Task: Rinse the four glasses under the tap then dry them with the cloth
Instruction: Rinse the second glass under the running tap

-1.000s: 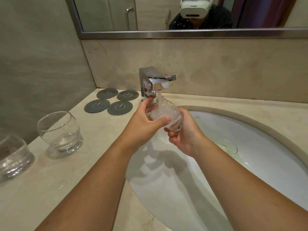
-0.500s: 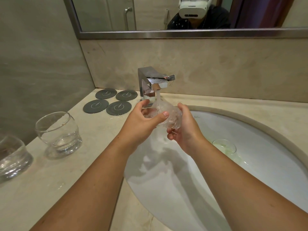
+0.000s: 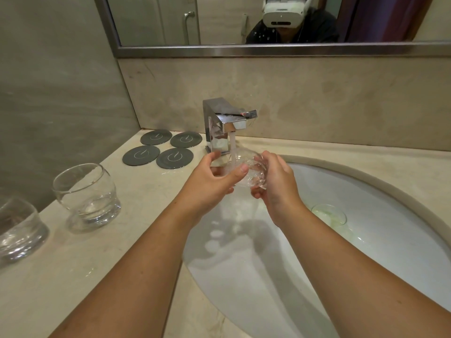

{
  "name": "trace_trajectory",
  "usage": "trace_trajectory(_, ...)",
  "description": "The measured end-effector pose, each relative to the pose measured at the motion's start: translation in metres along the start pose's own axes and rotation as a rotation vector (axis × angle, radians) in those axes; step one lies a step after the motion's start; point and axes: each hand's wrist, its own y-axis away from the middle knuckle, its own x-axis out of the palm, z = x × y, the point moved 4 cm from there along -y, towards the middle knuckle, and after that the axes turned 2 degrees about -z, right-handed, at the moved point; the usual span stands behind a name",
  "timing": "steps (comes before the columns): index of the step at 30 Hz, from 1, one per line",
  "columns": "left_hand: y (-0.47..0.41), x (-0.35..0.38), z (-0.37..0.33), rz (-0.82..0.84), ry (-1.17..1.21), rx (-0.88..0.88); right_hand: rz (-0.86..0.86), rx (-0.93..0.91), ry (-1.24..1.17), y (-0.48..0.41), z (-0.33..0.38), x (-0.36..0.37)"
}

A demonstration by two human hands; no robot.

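Observation:
A clear round glass [image 3: 251, 170] is tilted under the running chrome tap [image 3: 225, 123], water streaming over it. My left hand [image 3: 212, 184] grips its left side with the thumb across the front. My right hand [image 3: 275, 181] cups its base from the right. Two more clear glasses stand upright on the counter at the left: one [image 3: 85, 196] nearer the basin, another [image 3: 18, 230] cut by the frame edge. No cloth is in view.
The white oval basin [image 3: 390, 215] lies below my hands, its drain [image 3: 329, 214] to the right. Several dark round coasters [image 3: 157, 152] lie left of the tap on the beige counter [image 3: 146, 215]. A wall and mirror stand behind.
The glass has been turned between my hands under the stream, and both hands have risen slightly toward the spout. The two glasses on the counter have not moved.

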Motion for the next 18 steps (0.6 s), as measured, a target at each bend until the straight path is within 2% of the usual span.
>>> trace_trajectory(5,-0.003,-0.004,0.0,-0.029,-0.024,0.039,0.023,0.042,-0.064,-0.001,-0.001,0.003)
trace_trajectory(8,-0.002,-0.004,-0.003,-0.014,-0.096,0.074,0.046,0.152,-0.126,-0.002,-0.005,0.004)
trace_trajectory(12,0.0,-0.003,-0.003,0.033,-0.099,0.096,0.084,0.267,-0.049,0.0,-0.012,0.002)
trace_trajectory(18,-0.002,0.002,0.0,0.054,-0.034,0.05,0.045,0.159,-0.077,0.0,-0.007,0.002)
